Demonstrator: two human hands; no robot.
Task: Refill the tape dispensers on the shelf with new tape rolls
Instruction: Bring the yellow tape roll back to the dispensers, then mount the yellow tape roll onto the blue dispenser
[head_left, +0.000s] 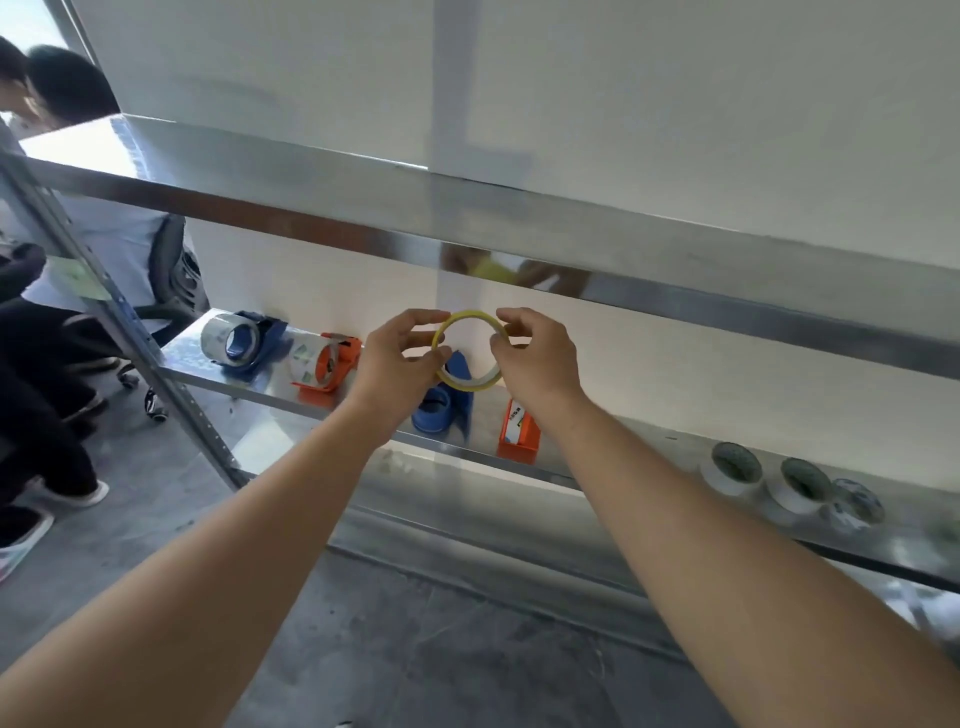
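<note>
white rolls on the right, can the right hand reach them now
Probably not yet: the right hand pinches the yellow roll. The open shelf front leaves the way to the white rolls free once it lets go.

Storeroom (metal shelving (519, 223), concrete floor (415, 649))

At your left, a white-shirted person (111, 244) sits on a black office chair (169, 270) — grey floor (415, 649) beneath.
</note>
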